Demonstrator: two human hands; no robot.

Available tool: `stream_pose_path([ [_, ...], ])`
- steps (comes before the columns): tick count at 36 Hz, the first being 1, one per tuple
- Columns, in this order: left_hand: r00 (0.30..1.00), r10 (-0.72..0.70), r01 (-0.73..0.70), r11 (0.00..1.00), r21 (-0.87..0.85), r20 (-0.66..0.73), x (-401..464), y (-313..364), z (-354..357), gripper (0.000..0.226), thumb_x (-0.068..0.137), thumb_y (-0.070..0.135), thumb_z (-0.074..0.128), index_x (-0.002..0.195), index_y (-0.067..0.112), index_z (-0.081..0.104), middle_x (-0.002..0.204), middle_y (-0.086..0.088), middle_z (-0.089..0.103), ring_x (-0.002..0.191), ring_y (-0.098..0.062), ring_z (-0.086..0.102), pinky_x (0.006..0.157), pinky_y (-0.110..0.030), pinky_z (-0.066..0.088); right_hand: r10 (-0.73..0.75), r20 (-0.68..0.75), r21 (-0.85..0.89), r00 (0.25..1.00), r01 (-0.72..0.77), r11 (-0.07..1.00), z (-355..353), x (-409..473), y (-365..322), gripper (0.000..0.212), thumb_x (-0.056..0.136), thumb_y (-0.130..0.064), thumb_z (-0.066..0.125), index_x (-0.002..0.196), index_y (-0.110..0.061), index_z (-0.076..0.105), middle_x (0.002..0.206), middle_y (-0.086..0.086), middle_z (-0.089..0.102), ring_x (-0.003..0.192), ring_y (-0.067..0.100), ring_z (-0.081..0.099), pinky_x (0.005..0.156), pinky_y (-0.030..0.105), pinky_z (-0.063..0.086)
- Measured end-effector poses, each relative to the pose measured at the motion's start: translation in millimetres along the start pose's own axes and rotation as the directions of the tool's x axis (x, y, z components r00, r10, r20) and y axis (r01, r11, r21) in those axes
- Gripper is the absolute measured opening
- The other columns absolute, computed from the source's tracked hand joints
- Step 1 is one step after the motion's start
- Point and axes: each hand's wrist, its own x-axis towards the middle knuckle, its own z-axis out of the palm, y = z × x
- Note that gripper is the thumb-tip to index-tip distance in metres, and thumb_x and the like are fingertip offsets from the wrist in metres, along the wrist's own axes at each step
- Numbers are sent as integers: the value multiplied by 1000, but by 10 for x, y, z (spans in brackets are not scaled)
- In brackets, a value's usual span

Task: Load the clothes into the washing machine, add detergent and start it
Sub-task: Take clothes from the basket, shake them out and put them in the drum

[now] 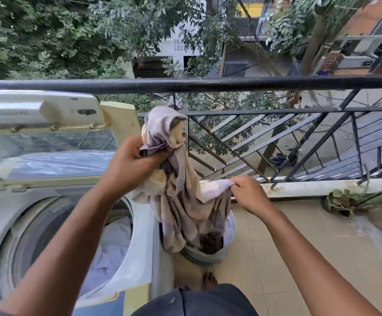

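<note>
Right, the cloth [180, 197] hangs between both hands, over the basket [208, 256] beside the washing machine [137, 258]. The left hand [128, 165] grips a bunched top fold; the right hand [248, 193] pinches a lower edge. It's soft, crumpled fabric, beige and lilac patches, draping limp. The drum sits open, pale laundry inside, lid [48, 153] raised.

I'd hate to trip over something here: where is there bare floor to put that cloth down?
Bare tiles lie right of the laundry basket, bounded by the railing's ledge behind and the potted plants far right. It is crowded on the left: the washing machine touches the basket, and the cloth, gripped by the left hand and right hand, hangs over it.
</note>
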Motion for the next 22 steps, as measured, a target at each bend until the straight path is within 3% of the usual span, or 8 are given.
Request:
stream_pose_path([
  [3, 996, -25, 28, 999, 32, -85, 20, -76, 64, 8, 89, 41, 79, 84, 36, 75, 84, 18, 76, 77, 4, 67, 71, -24, 51, -82, -76, 61, 994, 86, 994, -254, -78, -222, 25, 94, -21, 51, 72, -8, 53, 67, 9, 60, 71, 32, 60, 60, 39, 41],
  [6, 995, -64, 70, 994, 86, -71, 34, -137, 94, 30, 76, 62, 76, 97, 41, 77, 109, 1, 75, 99, -11, 72, 88, -39, 58, -160, -150, 197, 976, 188, 962, -467, -160, -478, 44, 92, -47, 51, 75, -8, 58, 71, 17, 62, 71, 36, 62, 62, 41, 50],
  [9, 997, -42, 33, 990, 134, 64, 11, -78, 117, 46, 70, 66, 80, 108, 42, 72, 120, 1, 70, 108, -12, 70, 97, -42, 57, -214, -201, 328, 956, 271, 905, -676, -244, -796, 47, 92, -53, 53, 85, -10, 70, 78, 18, 70, 77, 41, 67, 69, 59, 57],
  [12, 972, 25, -55, 991, 120, 235, -3, 53, 203, 60, 70, 60, 88, 122, 46, 61, 124, 7, 66, 115, -10, 66, 101, -37, 55, -306, -288, 410, 907, 406, 817, -883, -327, -1118, 39, 97, -40, 59, 81, -6, 70, 78, 21, 69, 73, 33, 67, 71, 62, 53],
  [14, 962, 61, -88, 992, 90, 265, -30, 101, 324, 54, 70, 46, 94, 115, 49, 64, 114, 16, 73, 108, 2, 68, 92, -24, 55, -368, -326, 440, 871, 484, 756, -999, -407, -1321, 32, 101, -26, 58, 82, -5, 73, 82, 16, 71, 79, 34, 67, 77, 61, 53],
  [16, 986, 40, -60, 991, 122, 159, -44, 92, 459, 36, 73, 37, 94, 100, 43, 71, 100, 20, 76, 95, 8, 69, 82, -24, 56, -419, -348, 419, 839, 539, 731, -1063, -441, -1458, 30, 104, -20, 56, 84, -8, 75, 85, 14, 72, 84, 35, 67, 79, 59, 52],
  [19, 999, 10, -13, 996, 89, 38, -24, 24, 548, 26, 84, 21, 85, 96, 39, 71, 97, 19, 75, 86, 14, 66, 77, -24, 56, -446, -367, 367, 816, 568, 737, -1066, -421, -1497, 31, 105, -23, 57, 83, -9, 74, 83, 12, 71, 82, 33, 65, 76, 56, 51],
  [22, 1000, -3, 3, 992, 123, 5, 1, -31, 518, 12, 85, 16, 76, 97, 19, 75, 92, 1, 77, 73, 7, 59, 71, -32, 55, -429, -348, 420, 834, 547, 724, -1049, -430, -1382, 23, 103, -16, 61, 85, -5, 72, 83, 17, 68, 75, 30, 60, 69, 51, 51],
])
